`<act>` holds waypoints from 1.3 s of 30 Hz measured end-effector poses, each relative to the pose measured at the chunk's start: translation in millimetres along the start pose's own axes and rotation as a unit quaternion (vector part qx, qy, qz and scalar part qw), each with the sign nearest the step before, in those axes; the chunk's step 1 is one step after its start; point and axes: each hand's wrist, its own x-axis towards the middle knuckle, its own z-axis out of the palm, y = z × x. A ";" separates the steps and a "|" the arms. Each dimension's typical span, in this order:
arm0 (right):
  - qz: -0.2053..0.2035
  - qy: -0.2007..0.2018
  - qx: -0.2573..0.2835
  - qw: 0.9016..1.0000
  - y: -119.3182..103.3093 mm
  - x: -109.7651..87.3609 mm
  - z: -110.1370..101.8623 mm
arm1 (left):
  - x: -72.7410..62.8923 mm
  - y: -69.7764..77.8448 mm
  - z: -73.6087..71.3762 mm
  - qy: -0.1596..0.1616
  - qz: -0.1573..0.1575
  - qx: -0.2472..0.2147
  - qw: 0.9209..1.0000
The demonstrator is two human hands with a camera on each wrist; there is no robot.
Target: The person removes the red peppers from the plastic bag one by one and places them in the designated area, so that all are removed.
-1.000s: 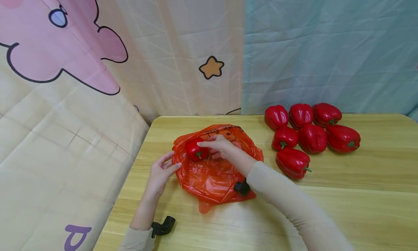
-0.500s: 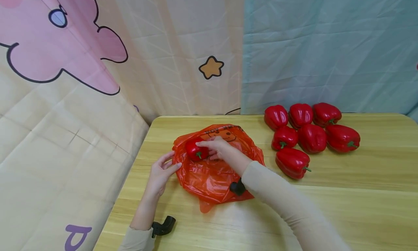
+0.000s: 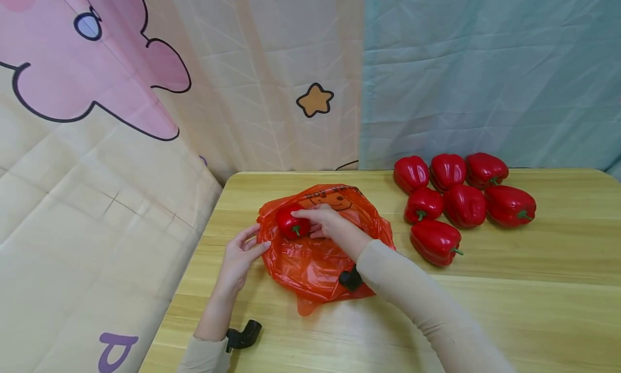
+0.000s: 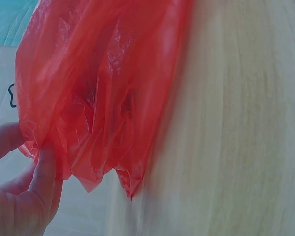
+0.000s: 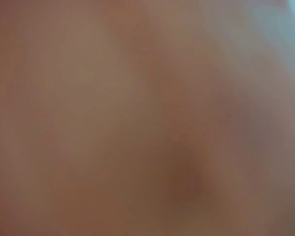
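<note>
An orange-red plastic bag lies on the table with its mouth spread wide. My left hand pinches its left rim between thumb and fingers; the left wrist view shows the crumpled side of the bag hanging beside that hand. Inside the bag, toward its left wall, is a red bell pepper with a green stem. My right hand reaches over the rim and grips this pepper from the right, thumb on top. Its other fingers are partly hidden. The right wrist view is only a brownish blur.
Several more red bell peppers stand grouped on the wooden table, right of the bag. Printed curtains close off the back and left. A black wrist camera sits on the left wrist, another on the right, over the bag.
My right forearm and its wrist camera have shifted slightly left. Both hands keep their places on the pepper and the bag's rim.
</note>
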 end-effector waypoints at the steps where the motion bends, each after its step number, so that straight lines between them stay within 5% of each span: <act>1: 0.000 0.001 0.000 1.000 0.3 0.4 -0.2 | 0.2 0.0 0.1 0.000 -0.001 0.000 1.000; 16: -0.002 -0.013 -0.008 1.000 3.4 -6.5 -9.9 | -0.1 -1.5 -1.1 0.004 -0.001 0.005 1.000; 39: -0.046 -0.100 -0.025 0.994 5.3 -40.0 -31.0 | -0.1 -1.1 -1.8 0.003 -0.002 -0.004 1.000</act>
